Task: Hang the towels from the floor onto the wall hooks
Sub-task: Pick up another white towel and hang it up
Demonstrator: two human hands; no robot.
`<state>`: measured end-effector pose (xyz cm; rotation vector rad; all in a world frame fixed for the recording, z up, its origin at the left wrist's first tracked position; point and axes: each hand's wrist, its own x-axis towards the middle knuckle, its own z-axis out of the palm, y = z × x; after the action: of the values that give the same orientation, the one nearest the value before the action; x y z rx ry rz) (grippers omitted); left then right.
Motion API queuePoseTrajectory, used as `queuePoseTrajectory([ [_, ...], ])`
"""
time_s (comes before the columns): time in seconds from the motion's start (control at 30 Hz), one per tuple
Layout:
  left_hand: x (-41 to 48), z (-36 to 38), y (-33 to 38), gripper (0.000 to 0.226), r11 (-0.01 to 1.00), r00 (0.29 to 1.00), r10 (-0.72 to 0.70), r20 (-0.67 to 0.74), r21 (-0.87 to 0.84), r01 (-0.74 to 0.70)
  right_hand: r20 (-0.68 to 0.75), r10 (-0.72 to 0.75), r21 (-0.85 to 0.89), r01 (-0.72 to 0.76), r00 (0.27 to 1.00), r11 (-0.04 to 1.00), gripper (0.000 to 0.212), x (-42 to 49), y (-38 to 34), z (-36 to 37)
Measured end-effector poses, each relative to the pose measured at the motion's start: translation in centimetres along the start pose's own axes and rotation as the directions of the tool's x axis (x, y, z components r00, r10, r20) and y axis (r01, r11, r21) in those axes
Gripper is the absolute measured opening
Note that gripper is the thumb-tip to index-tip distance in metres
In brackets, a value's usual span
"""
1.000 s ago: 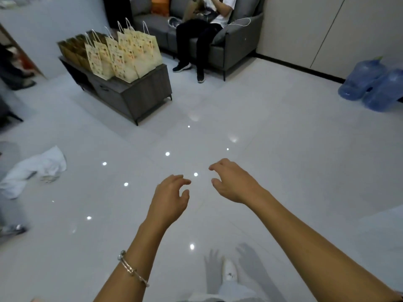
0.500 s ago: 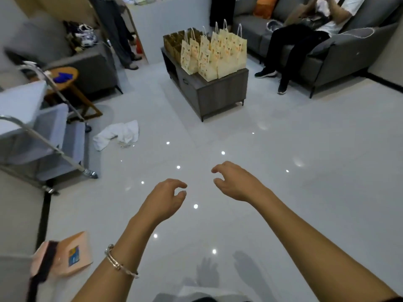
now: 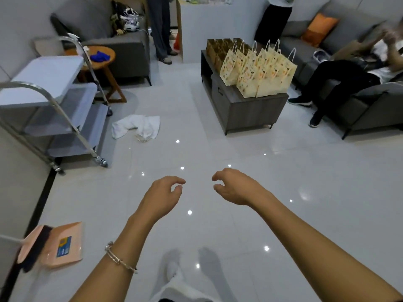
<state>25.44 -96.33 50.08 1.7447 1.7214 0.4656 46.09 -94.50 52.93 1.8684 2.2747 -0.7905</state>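
Note:
A crumpled white towel (image 3: 139, 127) lies on the glossy tiled floor, left of centre, beside a wheeled cart. My left hand (image 3: 163, 195) and my right hand (image 3: 235, 186) are held out in front of me at mid-frame, well short of the towel. Both have loosely curled fingers and hold nothing. A bracelet sits on my left wrist. No wall hooks are in view.
A grey three-shelf cart (image 3: 54, 110) stands at the left. A low dark cabinet (image 3: 250, 107) carries several paper bags (image 3: 257, 70). A person sits on the sofa (image 3: 370, 105) at right; two people stand at the back. A pink dustpan (image 3: 58, 245) lies at lower left.
The view has swung left: the towel has moved from the far left edge toward the centre, and the cart and dustpan have come into view. My hands stay held out, empty.

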Motion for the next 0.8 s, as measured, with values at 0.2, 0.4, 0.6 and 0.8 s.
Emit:
queuePoseTrajectory([
  [0.2, 7.3, -5.1, -3.9, 0.028, 0.999, 0.998, -0.043, 0.036, -0.009, 0.044, 0.036, 0.026, -0.04, -0.025, 0.999, 0.999, 0.04, 8.4, -4.3, -2.1],
  [0.4, 12.2, -8.6, -6.8, 0.028, 0.998, 0.996, -0.064, 0.054, -0.017, 0.065, 0.118, 0.013, -0.039, -0.008, 0.993, 0.999, 0.04, 14.6, -7.5, -2.8],
  [0.6, 16.6, -10.9, -8.0, 0.027, 0.996, 0.995, -0.089, 0.041, -0.025, 0.09, 0.148, -0.041, -0.044, 0.048, 0.988, 0.998, 0.039, 20.8, -9.5, -4.2],
  [0.8, 22.7, -13.6, -8.3, 0.027, 0.994, 0.994, -0.109, -0.016, 0.014, 0.109, 0.129, -0.152, -0.042, 0.159, 0.98, 0.986, 0.039, 28.9, -11.6, -6.4],
])
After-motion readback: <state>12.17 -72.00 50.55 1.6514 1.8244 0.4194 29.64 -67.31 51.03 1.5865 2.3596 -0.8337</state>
